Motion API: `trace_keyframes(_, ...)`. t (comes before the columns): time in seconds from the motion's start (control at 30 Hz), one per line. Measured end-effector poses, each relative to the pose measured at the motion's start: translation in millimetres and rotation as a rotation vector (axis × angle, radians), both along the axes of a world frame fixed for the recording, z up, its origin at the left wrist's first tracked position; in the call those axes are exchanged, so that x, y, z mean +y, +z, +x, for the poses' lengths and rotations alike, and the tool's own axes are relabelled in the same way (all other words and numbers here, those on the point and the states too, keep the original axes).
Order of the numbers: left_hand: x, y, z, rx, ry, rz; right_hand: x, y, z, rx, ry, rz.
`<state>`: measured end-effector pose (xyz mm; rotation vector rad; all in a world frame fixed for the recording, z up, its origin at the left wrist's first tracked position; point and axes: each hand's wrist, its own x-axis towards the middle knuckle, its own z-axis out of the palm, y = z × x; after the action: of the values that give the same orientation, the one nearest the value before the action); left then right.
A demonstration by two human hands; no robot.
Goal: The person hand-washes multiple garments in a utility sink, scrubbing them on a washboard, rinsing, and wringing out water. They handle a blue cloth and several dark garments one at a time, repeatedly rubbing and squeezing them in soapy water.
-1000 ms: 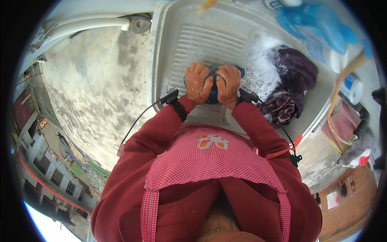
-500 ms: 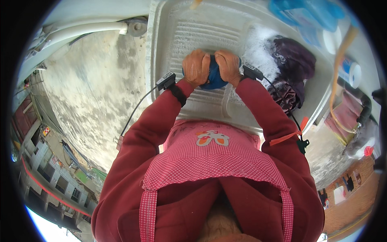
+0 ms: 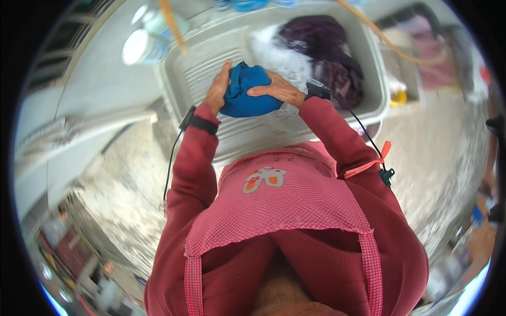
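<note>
A wet-looking blue cloth point(image 3: 250, 100) is bunched between my two hands, over the ridged washboard part of a pale grey laundry sink point(image 3: 182, 110). My left hand point(image 3: 216, 90) presses along its left side, fingers pointing away from me. From the right, my right hand point(image 3: 279, 90) grips the bundle with the thumb laid across the top; its other fingers are partly hidden behind the cloth. Right of the hands, white suds point(image 3: 276, 52) lie beside a dark purple garment point(image 3: 337, 68) in the basin.
Beyond the sink's left corner stands a white tub point(image 3: 143, 47). Hoses hang at the rim, one a yellowish hose point(image 3: 171, 23). Blue containers point(image 3: 249, 4) line the far edge. A box with a yellow item point(image 3: 399, 98) sits right of the sink. Stained concrete floor point(image 3: 116, 200) surrounds it.
My view has turned, so the sink now appears tilted. The hands have gone from a tight double-fisted grip to a looser hold at the cloth's sides, and more of the blue cloth shows.
</note>
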<state>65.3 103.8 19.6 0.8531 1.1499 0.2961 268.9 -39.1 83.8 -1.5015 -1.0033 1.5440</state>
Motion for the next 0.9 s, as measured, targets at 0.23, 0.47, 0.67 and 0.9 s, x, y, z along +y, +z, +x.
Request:
trace_keyframes(0.23, -77.8, 106.3, 104.8, -0.451, -0.555, -0.112, -208.0, 7.2, 88.0, 0.737, -0.936, 0.173)
trace_keyframes(0.47, -101.2, 34.8, 101.0, 0.052, -0.921, 0.259, -389.9, -26.8, 153.8, 0.406, -1.735, 0.185)
trace_keyframes(0.67, -121.1, -8.2, 75.5, 0.231, -1.246, 0.488, -453.7, -124.9, 188.8, -0.281, -1.672, -0.531)
trace_keyframes(0.9, -148.7, -1.6, 72.3, 0.076, -1.276, 0.185, -440.1, -199.3, 205.8, -0.124, -1.813, -0.644)
